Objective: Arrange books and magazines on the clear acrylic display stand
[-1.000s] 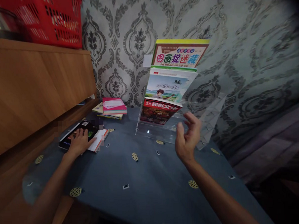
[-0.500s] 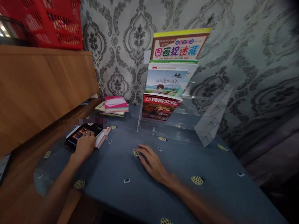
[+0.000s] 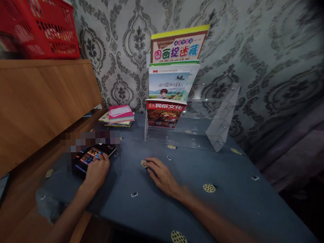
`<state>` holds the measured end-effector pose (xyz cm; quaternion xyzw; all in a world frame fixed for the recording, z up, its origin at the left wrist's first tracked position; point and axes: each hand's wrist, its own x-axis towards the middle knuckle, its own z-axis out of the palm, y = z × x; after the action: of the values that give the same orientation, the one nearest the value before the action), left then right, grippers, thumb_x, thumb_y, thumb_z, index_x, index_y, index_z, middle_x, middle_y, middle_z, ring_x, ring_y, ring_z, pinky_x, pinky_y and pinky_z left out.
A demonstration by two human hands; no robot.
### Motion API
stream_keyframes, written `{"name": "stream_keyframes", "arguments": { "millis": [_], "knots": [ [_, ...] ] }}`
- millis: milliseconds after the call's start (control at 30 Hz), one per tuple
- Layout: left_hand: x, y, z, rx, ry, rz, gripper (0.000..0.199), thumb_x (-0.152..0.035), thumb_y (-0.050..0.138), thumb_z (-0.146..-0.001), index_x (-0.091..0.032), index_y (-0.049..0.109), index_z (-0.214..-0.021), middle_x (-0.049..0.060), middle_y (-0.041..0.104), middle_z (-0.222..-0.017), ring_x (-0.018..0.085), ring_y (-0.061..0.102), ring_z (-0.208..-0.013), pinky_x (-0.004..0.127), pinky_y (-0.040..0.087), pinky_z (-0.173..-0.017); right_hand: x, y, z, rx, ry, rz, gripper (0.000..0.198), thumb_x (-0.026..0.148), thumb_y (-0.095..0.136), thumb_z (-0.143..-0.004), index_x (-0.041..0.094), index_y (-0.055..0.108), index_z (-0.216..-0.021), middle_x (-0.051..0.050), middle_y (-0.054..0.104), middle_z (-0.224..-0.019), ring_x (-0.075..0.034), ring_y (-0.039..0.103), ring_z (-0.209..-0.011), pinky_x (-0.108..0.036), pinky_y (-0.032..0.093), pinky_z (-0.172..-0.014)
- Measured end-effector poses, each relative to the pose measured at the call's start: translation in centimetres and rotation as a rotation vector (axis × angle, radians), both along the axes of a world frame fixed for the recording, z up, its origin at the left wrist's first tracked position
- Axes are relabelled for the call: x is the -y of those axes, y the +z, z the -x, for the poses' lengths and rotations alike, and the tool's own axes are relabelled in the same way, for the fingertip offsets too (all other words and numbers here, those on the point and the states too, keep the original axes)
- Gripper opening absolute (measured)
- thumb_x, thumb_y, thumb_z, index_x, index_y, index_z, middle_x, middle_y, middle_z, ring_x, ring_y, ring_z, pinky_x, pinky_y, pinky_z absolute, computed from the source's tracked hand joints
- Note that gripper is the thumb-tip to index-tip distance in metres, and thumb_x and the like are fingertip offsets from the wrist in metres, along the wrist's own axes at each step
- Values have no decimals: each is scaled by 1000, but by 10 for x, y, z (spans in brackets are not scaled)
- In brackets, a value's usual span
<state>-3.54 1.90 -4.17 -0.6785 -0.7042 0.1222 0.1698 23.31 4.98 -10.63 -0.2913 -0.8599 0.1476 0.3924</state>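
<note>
My left hand is closed on the right side of a dark-covered book with a colourful picture on its front. The fingers lie over the cover; the thumb is hidden. Blurred blocks cover the book's far side and what lies around it. Close to the middle of the blue tablecloth, my right hand is open, fingers stretched forward and nothing in it. Beyond it stands a clear acrylic rack. Its left side bears a red-covered book, a blue-and-white book and a tall yellow-topped book.
A small stack of books with a pink one on top lies near the wall. To the left is a wooden cabinet with a red plastic basket on it. The blue tablecloth drops at the front edge.
My left hand has moved slightly right and nearer with the dark book. White and orange page edges beside it no longer show. My right hand is nearly still; the view has shifted slightly.
</note>
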Motion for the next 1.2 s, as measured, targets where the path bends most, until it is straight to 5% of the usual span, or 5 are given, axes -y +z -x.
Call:
{"name": "stream_keyframes", "arguments": {
  "millis": [400,700,967,1200],
  "knots": [
    [24,-14,-46,-4,-189,42,46,4,45,-85,-1,64,-126,32,69,-114,33,74,-95,37,62,-69,3,4,1,17,1,-6,28,11,45,-98,21,61,-118,-12,64,-120,-22,64,-111,-41,59,-95],
    [32,-7,-90,10,-229,162,48,5,43,-87,-1,59,-132,30,70,-117,29,74,-99,32,62,-71,5,-2,0,78,22,-23,40,13,51,-94,19,54,-134,-16,59,-140,-26,55,-132,-49,49,-108],
    [41,13,-98,82,-338,269,48,3,44,-88,-5,56,-134,24,70,-117,28,74,-101,34,62,-74,-11,-6,-11,163,62,-75,43,9,57,-89,19,59,-131,-15,68,-128,-28,58,-127,-55,45,-106],
    [46,5,-95,174,-596,192,51,1,42,-89,-11,53,-137,19,67,-129,28,69,-110,39,61,-84,-18,0,-58,150,18,-51,35,11,56,-91,26,70,-120,-11,72,-123,-25,65,-115,-50,51,-98]
  ]
}}
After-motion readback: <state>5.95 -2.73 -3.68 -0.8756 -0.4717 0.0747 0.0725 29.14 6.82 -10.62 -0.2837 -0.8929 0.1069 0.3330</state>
